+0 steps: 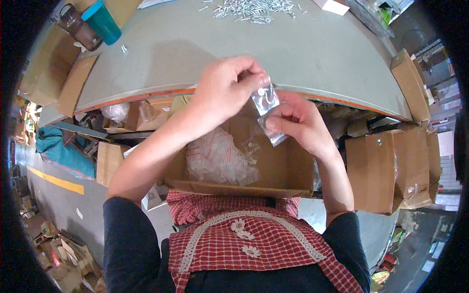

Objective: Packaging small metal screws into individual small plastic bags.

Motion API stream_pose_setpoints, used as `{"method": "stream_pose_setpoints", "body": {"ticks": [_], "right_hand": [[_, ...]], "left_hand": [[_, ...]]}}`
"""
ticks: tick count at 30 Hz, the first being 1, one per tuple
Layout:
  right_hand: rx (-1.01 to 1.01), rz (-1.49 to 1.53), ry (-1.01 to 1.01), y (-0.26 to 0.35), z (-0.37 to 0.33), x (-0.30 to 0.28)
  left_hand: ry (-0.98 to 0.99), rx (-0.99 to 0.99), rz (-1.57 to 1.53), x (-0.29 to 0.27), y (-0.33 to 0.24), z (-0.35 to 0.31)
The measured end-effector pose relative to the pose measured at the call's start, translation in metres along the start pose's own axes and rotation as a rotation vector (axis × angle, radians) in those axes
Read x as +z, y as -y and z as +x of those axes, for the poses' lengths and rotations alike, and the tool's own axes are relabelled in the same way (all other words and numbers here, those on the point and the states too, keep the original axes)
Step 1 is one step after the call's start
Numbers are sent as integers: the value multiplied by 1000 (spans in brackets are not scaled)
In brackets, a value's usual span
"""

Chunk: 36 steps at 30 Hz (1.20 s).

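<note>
Above the near edge of the table, my left hand is closed, its thumb and fingers pinching the top of a small clear plastic bag. A small white round thing shows near that thumb. My right hand is closed too, gripping clear plastic just below; whether it is the same bag or a second one, I cannot tell. Under both hands, an open cardboard box holds a heap of clear plastic bags with red lines. One small bag lies apart from the heap, against the box's inside.
A pile of silvery screws or nails lies on the far part of the grey table. At the far left stand a teal cup and a dark bottle. Cardboard boxes stand at the right.
</note>
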State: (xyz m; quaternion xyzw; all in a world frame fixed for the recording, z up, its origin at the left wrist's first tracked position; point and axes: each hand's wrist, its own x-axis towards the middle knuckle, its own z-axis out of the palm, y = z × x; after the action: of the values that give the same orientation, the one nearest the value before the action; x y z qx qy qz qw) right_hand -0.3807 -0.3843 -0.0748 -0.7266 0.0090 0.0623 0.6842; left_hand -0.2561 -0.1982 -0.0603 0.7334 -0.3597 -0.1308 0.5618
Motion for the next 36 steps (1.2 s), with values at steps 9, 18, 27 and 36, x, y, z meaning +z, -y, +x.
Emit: {"method": "stream_pose_setpoints", "body": {"ticks": [9, 18, 27, 36], "right_hand": [[-164, -352, -120, 29, 26, -23], [-497, -1195, -331, 36, 197, -114], [-232, -1231, -140, 55, 209, -109], [-125, -691, -136, 54, 181, -118]], "left_hand": [[-153, -126, 203, -32, 6, 47], [-293, 175, 234, -9, 48, 81], [-371, 79, 280, -15, 36, 73], [-253, 99, 22, -13, 56, 73]]}}
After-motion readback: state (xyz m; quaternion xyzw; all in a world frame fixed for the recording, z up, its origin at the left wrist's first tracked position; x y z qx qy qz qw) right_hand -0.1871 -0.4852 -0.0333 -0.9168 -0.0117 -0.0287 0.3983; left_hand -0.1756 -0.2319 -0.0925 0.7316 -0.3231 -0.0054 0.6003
